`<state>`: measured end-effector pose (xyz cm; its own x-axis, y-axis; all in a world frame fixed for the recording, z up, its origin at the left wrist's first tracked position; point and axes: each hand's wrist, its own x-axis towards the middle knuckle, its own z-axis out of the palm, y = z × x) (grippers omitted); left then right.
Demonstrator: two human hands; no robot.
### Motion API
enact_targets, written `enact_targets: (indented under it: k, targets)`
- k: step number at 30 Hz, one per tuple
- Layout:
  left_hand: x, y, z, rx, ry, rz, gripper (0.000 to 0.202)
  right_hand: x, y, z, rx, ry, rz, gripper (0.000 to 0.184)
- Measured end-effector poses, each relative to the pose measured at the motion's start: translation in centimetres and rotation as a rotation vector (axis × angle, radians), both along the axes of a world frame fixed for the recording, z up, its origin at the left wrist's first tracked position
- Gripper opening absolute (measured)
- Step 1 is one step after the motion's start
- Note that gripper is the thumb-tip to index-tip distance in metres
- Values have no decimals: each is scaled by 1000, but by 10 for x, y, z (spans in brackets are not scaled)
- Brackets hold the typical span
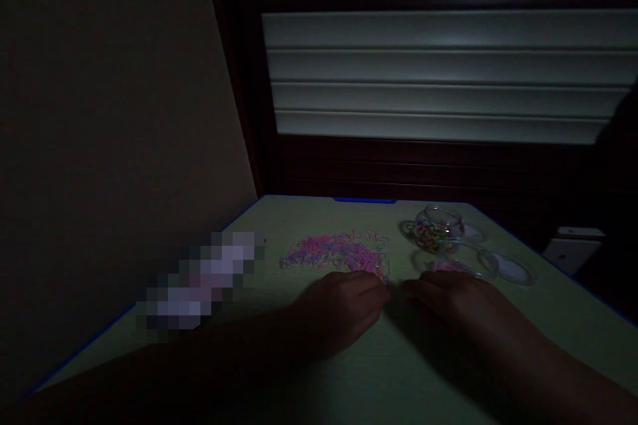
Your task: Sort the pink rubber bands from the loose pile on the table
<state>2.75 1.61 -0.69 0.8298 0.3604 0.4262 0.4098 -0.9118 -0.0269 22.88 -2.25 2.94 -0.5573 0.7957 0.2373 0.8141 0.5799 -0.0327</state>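
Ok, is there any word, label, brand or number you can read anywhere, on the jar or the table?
No readable text in this view.
clear jar: no label visible.
pixelated patch on the table: blurred out, unreadable.
white box at the far right: too dark and small to tell.

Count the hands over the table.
2. The left hand rests at the near edge of the pink band pile; the right hand lies just to its right, in front of the clear jar. The dark room may hide more.
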Motion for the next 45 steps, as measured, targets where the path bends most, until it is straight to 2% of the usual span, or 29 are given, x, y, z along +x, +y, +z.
enact_targets:
  k: [12,19,24,29,34,45]
  targets:
    - [2,-1,2,42,2,-80,22,0,7,-10,52,16,40,21]
    - [0,-1,9,74,32,-129,21,-1,4,-4,27,15,49,23]
    - [0,-1,8,64,53,-118,22,-1,5,-8,55,-12,50,17]
    - [1,-1,3,70,11,-91,21,2,9,-16,61,6,28,20]
    - [1,-1,5,58,20,-110,22,2,6,-12,65,12,45,17]
    - [1,-2,1,1,-30,-29,21,3,4,-9,78,-1,27,18]
